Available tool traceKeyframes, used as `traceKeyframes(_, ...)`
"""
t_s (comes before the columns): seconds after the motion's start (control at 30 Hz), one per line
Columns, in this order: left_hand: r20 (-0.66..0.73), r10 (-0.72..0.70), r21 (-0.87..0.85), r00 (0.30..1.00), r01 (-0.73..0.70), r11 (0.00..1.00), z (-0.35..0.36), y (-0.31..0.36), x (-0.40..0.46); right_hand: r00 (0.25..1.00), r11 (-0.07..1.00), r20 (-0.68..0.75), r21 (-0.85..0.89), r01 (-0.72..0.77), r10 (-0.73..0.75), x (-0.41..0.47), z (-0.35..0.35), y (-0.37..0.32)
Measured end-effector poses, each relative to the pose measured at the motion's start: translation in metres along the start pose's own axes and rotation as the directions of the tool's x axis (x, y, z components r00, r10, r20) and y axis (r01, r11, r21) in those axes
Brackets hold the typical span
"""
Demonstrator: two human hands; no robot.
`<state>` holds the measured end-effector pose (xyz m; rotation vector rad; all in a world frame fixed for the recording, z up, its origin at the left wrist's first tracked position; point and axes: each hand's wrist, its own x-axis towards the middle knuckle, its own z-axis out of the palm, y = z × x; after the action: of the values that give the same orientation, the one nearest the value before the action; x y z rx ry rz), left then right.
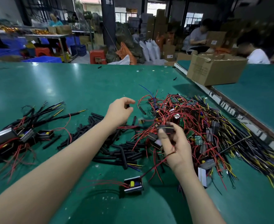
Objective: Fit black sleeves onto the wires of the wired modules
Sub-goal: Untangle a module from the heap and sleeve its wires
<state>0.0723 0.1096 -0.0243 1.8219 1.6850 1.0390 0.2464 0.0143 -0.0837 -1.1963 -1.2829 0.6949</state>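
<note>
Left hand [120, 110] pinched a black sleeve [127, 106] just left of the wired-module heap [196, 125] | right hand [175, 143] gripped a sleeved wire bundle [165, 126] at the heap's near edge | loose sleeves [116, 152] on tabletop [68, 84], left of heap.

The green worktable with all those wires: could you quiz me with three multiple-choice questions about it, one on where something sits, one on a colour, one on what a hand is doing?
1. Where is the cardboard box?
A. far right
B. near left
C. under the hands

2. What colour are the loose sleeves in the middle of the green worktable?
A. white
B. black
C. orange

3. What is the right hand doing?
A. lying flat
B. pointing
C. holding a dark piece with wires

Answers: 1 A, it stands at the table's far right edge. 2 B, the short tubes are black. 3 C, its grip closes round the piece above the tangled pile.
</note>
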Motion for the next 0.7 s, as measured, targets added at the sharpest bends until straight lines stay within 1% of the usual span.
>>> traceKeyframes(0.07,0.047,0.027,0.061,0.999,-0.030,0.998,-0.003,-0.004,-0.008,0.995,0.994,-0.090,0.110,-0.021,0.031,0.003,-0.002,-0.002)
traceKeyframes(0.13,0.112,0.141,0.116,0.984,-0.154,0.981,-0.006,-0.005,-0.023,0.980,0.970,-0.182,0.241,-0.034,0.080,0.009,-0.005,-0.002)
traceKeyframes(0.17,0.183,0.223,0.143,0.957,-0.250,0.958,-0.007,-0.006,-0.032,0.969,0.959,-0.217,0.278,-0.054,0.118,0.011,-0.006,-0.002)
traceKeyframes(0.2,0.280,0.303,0.165,0.911,-0.357,0.919,-0.006,-0.007,-0.041,0.958,0.954,-0.246,0.291,-0.074,0.149,0.014,-0.008,-0.001)
traceKeyframes(0.23,0.392,0.357,0.189,0.848,-0.454,0.871,-0.004,-0.009,-0.049,0.948,0.948,-0.266,0.304,-0.091,0.176,0.016,-0.010,0.000)
traceKeyframes(0.27,0.500,0.370,0.226,0.783,-0.530,0.817,-0.001,-0.011,-0.055,0.940,0.939,-0.276,0.326,-0.107,0.202,0.018,-0.012,0.002)
traceKeyframes(0.3,0.590,0.340,0.284,0.732,-0.582,0.762,0.004,-0.015,-0.061,0.933,0.924,-0.274,0.361,-0.126,0.235,0.018,-0.013,0.002)
traceKeyframes(0.33,0.652,0.286,0.352,0.702,-0.614,0.706,0.009,-0.018,-0.065,0.933,0.920,-0.269,0.370,-0.129,0.239,0.017,-0.014,0.002)
traceKeyframes(0.37,0.680,0.239,0.410,0.693,-0.630,0.660,0.014,-0.021,-0.069,0.942,0.934,-0.259,0.336,-0.121,0.215,0.015,-0.013,0.001)
traceKeyframes(0.43,0.660,0.227,0.482,0.716,-0.635,0.604,0.020,-0.027,-0.071,0.975,0.982,-0.181,0.159,-0.099,0.128,0.011,-0.013,0.006)
traceKeyframes(0.5,0.589,0.254,0.552,0.767,-0.611,0.568,0.017,-0.031,-0.067,0.993,0.995,-0.074,-0.008,-0.094,0.094,0.006,-0.011,0.006)
traceKeyframes(0.53,0.557,0.242,0.589,0.794,-0.584,0.559,0.014,-0.034,-0.063,0.993,0.993,-0.077,-0.070,-0.093,0.088,0.003,-0.009,0.003)
traceKeyframes(0.57,0.536,0.216,0.613,0.816,-0.552,0.565,0.009,-0.037,-0.060,0.990,0.991,-0.106,-0.084,-0.102,0.093,0.002,-0.010,-0.001)
traceKeyframes(0.6,0.524,0.183,0.620,0.832,-0.520,0.587,0.004,-0.039,-0.057,0.979,0.990,-0.151,-0.015,-0.139,0.135,0.003,-0.011,-0.006)
traceKeyframes(0.63,0.517,0.156,0.613,0.842,-0.492,0.619,0.001,-0.039,-0.056,0.963,0.973,-0.180,0.148,-0.176,0.201,0.003,-0.013,-0.013)
traceKeyframes(0.67,0.502,0.154,0.601,0.851,-0.471,0.646,-0.002,-0.038,-0.058,0.936,0.919,-0.186,0.322,-0.229,0.299,0.005,-0.017,-0.021)
traceKeyframes(0.7,0.468,0.185,0.596,0.864,-0.463,0.656,-0.002,-0.036,-0.060,0.910,0.847,-0.161,0.455,-0.276,0.383,0.006,-0.022,-0.029)
